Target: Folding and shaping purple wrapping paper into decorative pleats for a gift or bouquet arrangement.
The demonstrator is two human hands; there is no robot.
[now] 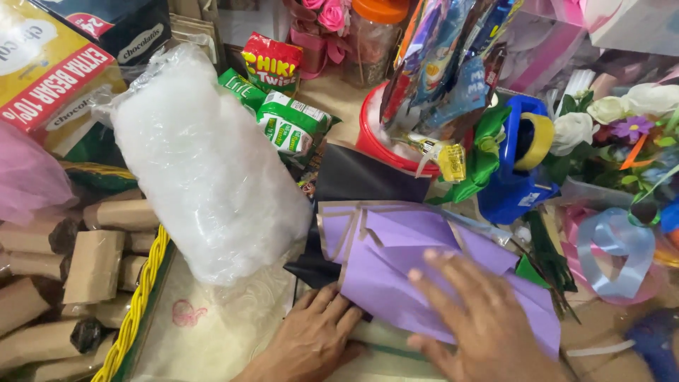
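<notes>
Crowded with craft supplies, the worktop [212,332] leaves only a small patch free near the person; on it lie folded purple sheets [396,262] over a black sheet [361,177], stacked so the edges fan out. Left hand [315,339] lies flat, fingers together, pressing the lower fold against the top, seemingly to pin it; right hand [481,318] is spread wide across the purple paper, fingers apart, flattening it, gripping nothing. Just left, a roll of bubble wrap [205,163] lies on its side; beyond it a yellow-rimmed basket [138,304] keeps brown paper rolls [92,265] together. Behind the sheets stand a red tub [378,145], a blue tape dispenser [520,163], snack packets [290,120] and white flowers [601,113]; pale blue ribbon [615,247] curls at right.
</notes>
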